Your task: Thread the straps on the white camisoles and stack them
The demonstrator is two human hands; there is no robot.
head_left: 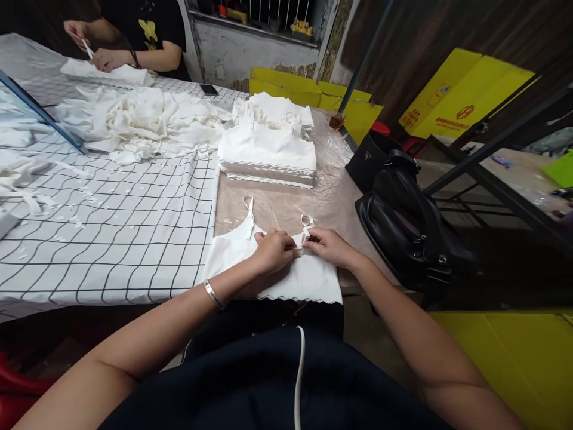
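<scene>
A white camisole [308, 278] with thin straps and a wavy hem lies flat at the table's near edge, in front of my body. My left hand [275, 251] rests on it, with fingers closed on fabric near the middle of the neckline. Beside it, my right hand [329, 245] pinches the camisole at the base of the right strap [306, 220], which stands up in a small loop. The left strap [249, 215] lies stretched out away from me. Just beyond is a stack of folded white camisoles [268, 146], their wavy hems facing me.
A heap of white garments [147, 119] covers the checked cloth [152, 233] at left. Across the table, a co-worker's hands [110, 58] handle a white strip. A black bag [407, 221] sits at right, near a glass of brown liquid [337, 120]. A blue pole [42, 110] rises at left.
</scene>
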